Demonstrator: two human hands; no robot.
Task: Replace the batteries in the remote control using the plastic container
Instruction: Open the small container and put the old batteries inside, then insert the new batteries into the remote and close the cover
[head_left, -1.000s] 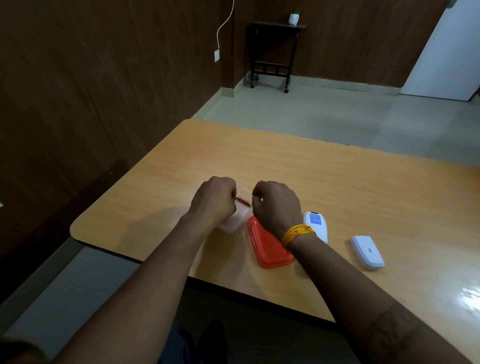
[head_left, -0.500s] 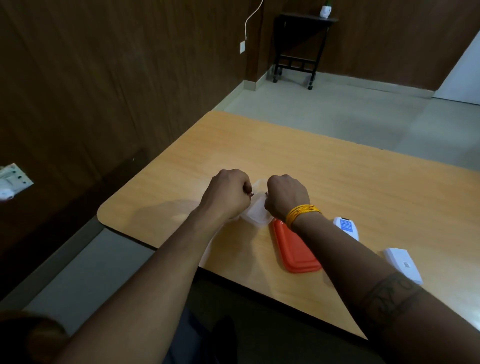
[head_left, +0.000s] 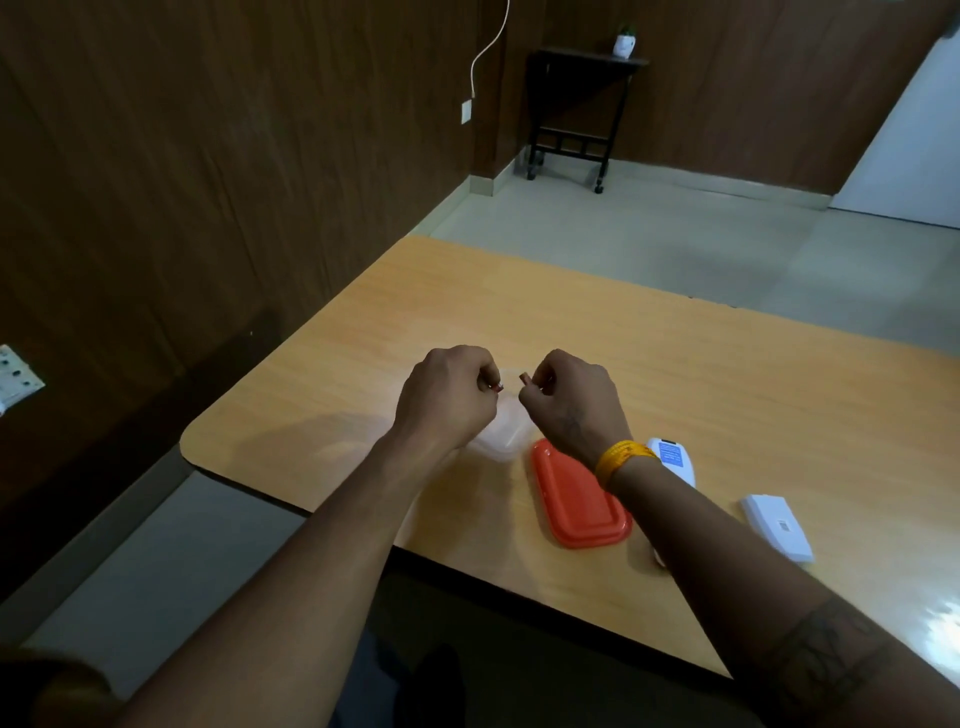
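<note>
My left hand (head_left: 447, 397) and my right hand (head_left: 569, 402) hover side by side above a clear plastic container (head_left: 504, 431) on the wooden table (head_left: 701, 374). Each hand pinches a small reddish battery: one tip (head_left: 498, 387) pokes out of the left fist, another tip (head_left: 524, 378) out of the right. The container's orange lid (head_left: 576, 496) lies just right of it. A white remote control (head_left: 672, 460) lies behind my right wrist, partly hidden. Its white back cover (head_left: 776, 527) rests further right.
The table's near edge (head_left: 519, 577) runs under my forearms, and its rounded left corner (head_left: 192, 441) is close to the brown wall. A dark side table (head_left: 576, 114) with a small pot stands far back on the floor.
My hands have drawn slightly apart, and a separate battery tip now shows at each fist. The camera view has shifted a little; the lid, remote and cover lie as before.
</note>
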